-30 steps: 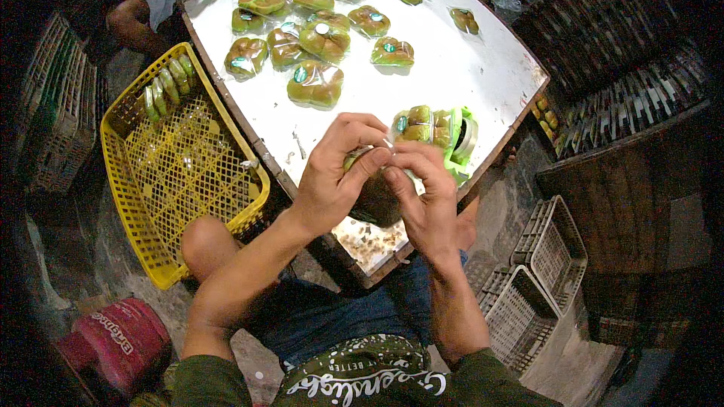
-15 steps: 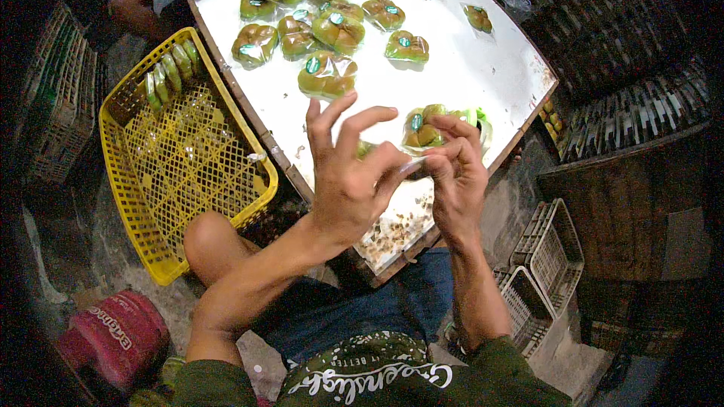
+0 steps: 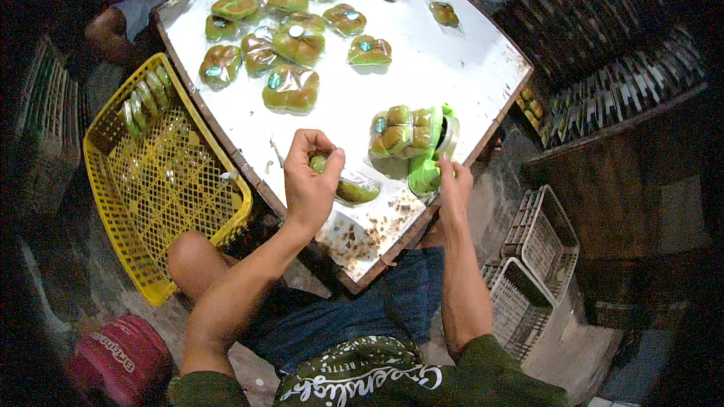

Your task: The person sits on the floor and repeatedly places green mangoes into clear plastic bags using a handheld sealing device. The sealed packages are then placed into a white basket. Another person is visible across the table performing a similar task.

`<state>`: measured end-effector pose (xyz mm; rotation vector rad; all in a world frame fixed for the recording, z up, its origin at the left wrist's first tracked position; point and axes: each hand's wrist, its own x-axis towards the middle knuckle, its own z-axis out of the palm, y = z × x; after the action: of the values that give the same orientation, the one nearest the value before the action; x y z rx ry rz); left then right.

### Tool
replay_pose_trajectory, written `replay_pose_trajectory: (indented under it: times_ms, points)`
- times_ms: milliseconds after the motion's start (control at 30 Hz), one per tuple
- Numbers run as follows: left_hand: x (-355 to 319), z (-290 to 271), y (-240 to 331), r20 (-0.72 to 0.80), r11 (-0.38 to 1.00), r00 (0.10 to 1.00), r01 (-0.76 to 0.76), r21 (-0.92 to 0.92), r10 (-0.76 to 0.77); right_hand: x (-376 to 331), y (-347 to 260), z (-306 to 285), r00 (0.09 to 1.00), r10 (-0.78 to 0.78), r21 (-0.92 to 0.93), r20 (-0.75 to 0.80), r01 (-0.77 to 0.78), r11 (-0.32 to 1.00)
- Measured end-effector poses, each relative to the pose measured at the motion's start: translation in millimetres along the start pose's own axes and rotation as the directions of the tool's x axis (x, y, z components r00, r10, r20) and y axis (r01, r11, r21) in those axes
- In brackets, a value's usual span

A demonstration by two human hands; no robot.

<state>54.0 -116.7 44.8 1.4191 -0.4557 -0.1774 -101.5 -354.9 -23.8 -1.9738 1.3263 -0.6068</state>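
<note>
My left hand (image 3: 313, 173) is curled closed over a plastic-wrapped green-brown bun (image 3: 357, 191) near the table's close corner. Its fingers grip the loose end of the clear bag. My right hand (image 3: 455, 185) has thumb and fingers pinched together at the front end of a bright green tape dispenser (image 3: 424, 175); anything between the fingertips is too small to make out. Against the dispenser's left side rests a wrapped cluster of buns (image 3: 395, 133) with a round green sticker.
Several wrapped bun packs (image 3: 290, 89) lie across the far left of the white table (image 3: 445, 60). A yellow crate (image 3: 170, 181) with some packs stands at the left. Grey crates (image 3: 539, 245) sit on the floor at right. Crumbs lie at the near corner. Another person's arm shows far left.
My hands, close together over the table before, have moved apart. My left hand has come down to the near bun bag, and my right hand has moved down to the green tape dispenser.
</note>
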Motion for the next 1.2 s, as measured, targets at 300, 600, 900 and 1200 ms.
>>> replay_pose_trajectory:
  times_ms: [300,600,900,1200]
  points:
    - [-5.0,16.6,-21.9,-0.024,0.999,0.998,0.053,0.013,-0.053,-55.9,30.8,12.7,0.923,0.206,0.638,0.325,-0.375,0.673]
    - [-11.3,6.4,-15.8,-0.060,0.993,0.998,-0.015,0.116,0.022,-128.5,-114.8,56.6,0.947,-0.174,0.618,0.269,-0.031,0.786]
    - [32.8,-15.7,-8.2,0.401,0.572,0.807,0.591,-0.569,-0.434,-88.1,-120.9,71.5,0.920,-0.075,0.849,0.384,-0.320,0.422]
    - [84.4,38.9,-83.9,0.449,0.941,0.831,0.327,0.087,-0.330,-25.9,-150.8,59.1,0.890,-0.441,0.485,0.112,0.339,0.806]
